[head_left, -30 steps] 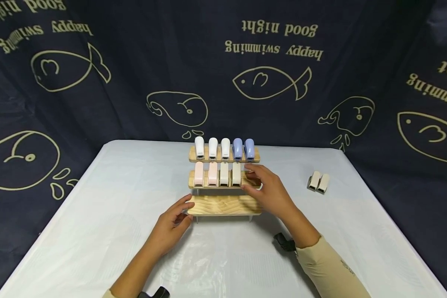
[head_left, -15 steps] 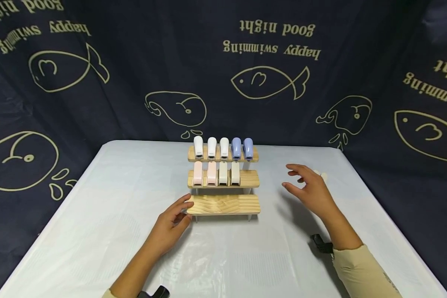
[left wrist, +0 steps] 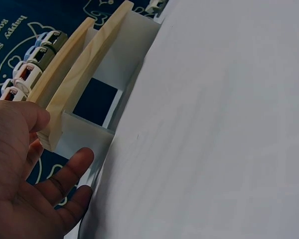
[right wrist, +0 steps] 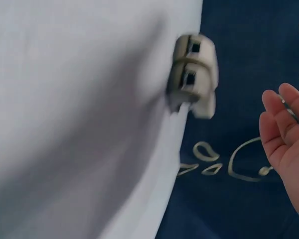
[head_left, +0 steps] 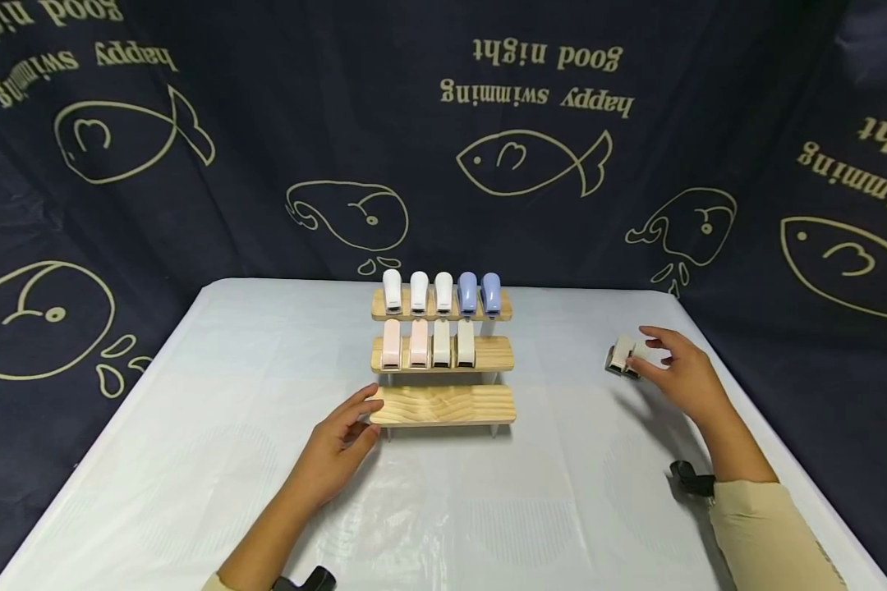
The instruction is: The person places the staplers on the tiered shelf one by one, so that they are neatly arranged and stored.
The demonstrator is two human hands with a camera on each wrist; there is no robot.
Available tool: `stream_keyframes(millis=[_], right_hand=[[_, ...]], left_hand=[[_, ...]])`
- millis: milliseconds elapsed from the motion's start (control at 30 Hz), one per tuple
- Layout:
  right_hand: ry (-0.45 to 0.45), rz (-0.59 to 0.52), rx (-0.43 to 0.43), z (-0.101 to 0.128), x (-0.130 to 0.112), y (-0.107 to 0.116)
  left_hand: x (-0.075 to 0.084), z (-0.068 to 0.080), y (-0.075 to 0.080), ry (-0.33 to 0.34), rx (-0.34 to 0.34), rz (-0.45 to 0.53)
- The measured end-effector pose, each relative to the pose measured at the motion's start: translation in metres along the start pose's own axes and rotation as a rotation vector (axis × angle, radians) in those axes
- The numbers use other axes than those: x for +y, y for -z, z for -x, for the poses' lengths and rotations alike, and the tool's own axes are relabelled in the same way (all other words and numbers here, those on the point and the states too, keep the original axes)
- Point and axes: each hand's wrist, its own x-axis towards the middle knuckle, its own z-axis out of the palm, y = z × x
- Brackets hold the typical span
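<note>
In the head view, a three-tier wooden display rack (head_left: 443, 406) stands mid-table with mini staplers on its upper two tiers. White staplers (head_left: 418, 292) and blue staplers (head_left: 491, 294) line the top; pink staplers (head_left: 391, 343) and cream staplers (head_left: 465, 343) fill most of the middle tier. My left hand (head_left: 337, 443) holds the bottom plank (left wrist: 84, 69) at its left end, other fingers spread loosely. On the right, my right hand (head_left: 683, 377) hovers at two loose cream staplers (head_left: 621, 354), partly covering one. The right wrist view shows its fingers apart from that pair (right wrist: 197, 72).
A white cloth (head_left: 214, 460) covers the table. Behind it hangs a dark blue curtain (head_left: 266, 98) with fish drawings and lettering. The loose staplers lie near the table's right edge, beyond the rack's right end.
My right hand has left the rack's middle tier and travelled right to the loose staplers. My left hand has stayed at the bottom plank.
</note>
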Motion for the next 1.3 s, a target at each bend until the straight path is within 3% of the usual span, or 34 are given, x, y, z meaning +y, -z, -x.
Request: stream_keyframes(millis=[400,667,833,1300], right_hand=[[-0.177,0.008,-0.231,-0.008,0.04,0.002],[-0.227,-0.038,-0.344,-0.01,0.053,-0.002],[-0.233,-0.026,-0.382,-0.011,0.058,-0.006],[-0.253,0.028,-0.37,-0.017,0.066,-0.012]], left_hand=[[-0.001,-0.001,0.001,0.001,0.002,-0.013],[0.0,-0.002,0.0,0.001,0.01,0.001],[-0.002,-0.001,-0.001,-0.005,0.026,0.012],[-0.001,-0.001,-0.002,-0.019,0.032,0.029]])
